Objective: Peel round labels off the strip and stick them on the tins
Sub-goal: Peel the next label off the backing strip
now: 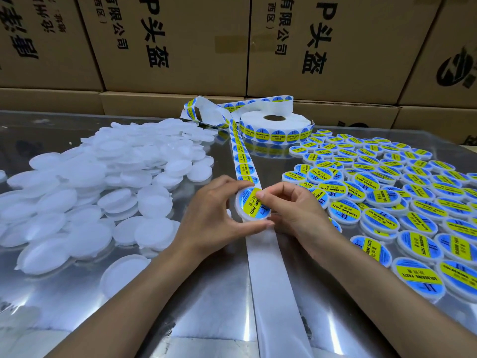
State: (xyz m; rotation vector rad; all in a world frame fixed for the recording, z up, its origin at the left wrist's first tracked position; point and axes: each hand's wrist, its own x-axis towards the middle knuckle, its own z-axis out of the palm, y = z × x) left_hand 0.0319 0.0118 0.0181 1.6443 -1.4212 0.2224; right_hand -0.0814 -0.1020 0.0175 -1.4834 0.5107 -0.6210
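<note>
Gripping a white tin [251, 206] over the backing strip [273, 267], the left hand [214, 215] curls round its rim while the right hand [291, 205] presses fingertips [260, 194] onto its label [254, 202].

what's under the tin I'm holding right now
The tin sits over the white backing strip, which runs out beneath it toward you, bare of labels. The strip part directly below is hidden by the tin and your left hand.
</note>
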